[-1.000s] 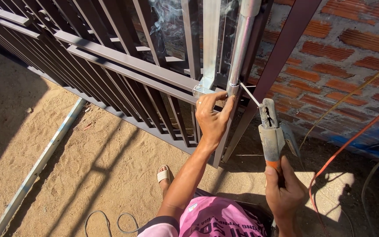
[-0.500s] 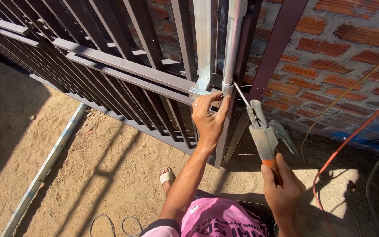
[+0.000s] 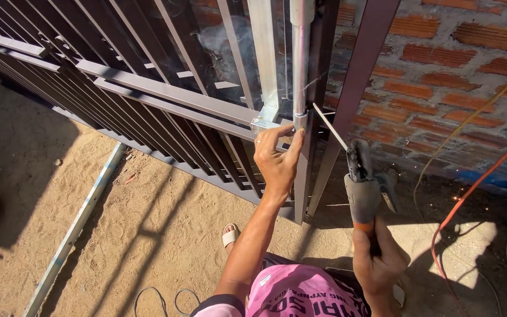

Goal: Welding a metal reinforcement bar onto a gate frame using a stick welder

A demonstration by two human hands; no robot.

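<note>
currently | step: tack-welding, judged | left hand [image 3: 276,157] fingers pinch bright metal tube [image 3: 300,70] against gate frame [image 3: 165,94] | right hand [image 3: 378,258] grips electrode holder [image 3: 362,188], rod [image 3: 330,126] tip beside joint | next: steady rod contact

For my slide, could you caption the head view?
Left hand steadies a steel tube on a gate; right hand aims an electrode holder.

Metal gate [image 3: 148,100] left, brick wall [image 3: 459,70] right, steel pipe [image 3: 300,64] between, sand [image 3: 118,235] below
</note>
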